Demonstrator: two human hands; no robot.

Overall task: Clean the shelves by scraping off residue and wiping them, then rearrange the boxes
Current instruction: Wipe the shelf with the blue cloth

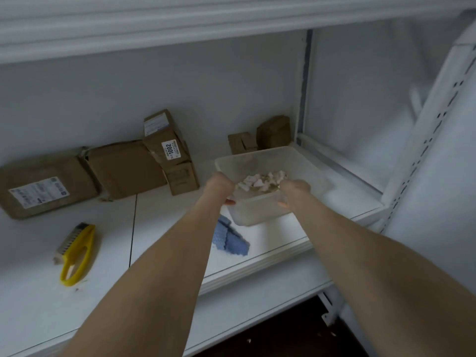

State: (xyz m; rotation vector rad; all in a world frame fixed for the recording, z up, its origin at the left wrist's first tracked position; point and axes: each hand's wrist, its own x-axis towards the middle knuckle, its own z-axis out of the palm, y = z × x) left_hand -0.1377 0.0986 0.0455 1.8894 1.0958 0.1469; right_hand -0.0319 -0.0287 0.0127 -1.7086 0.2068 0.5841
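A clear plastic tub (304,161) with pale scraps of residue (260,181) in it sits on the right part of the white shelf (164,222). My left hand (219,186) grips its near left rim, and my right hand (295,190) grips the near right rim. Just below the tub a blue cloth (231,240) lies on the shelf. A yellow-handled brush (76,253) lies at the front left. Brown cardboard boxes stand along the back: a flat one (43,184) at the left, a tilted one marked 1002 (167,140), two small ones (273,132) behind the tub.
A second white shelf board (257,305) runs below the front edge. A slotted metal upright (432,140) stands at the right. The shelf above (180,27) overhangs the space. Small crumbs lie near the brush.
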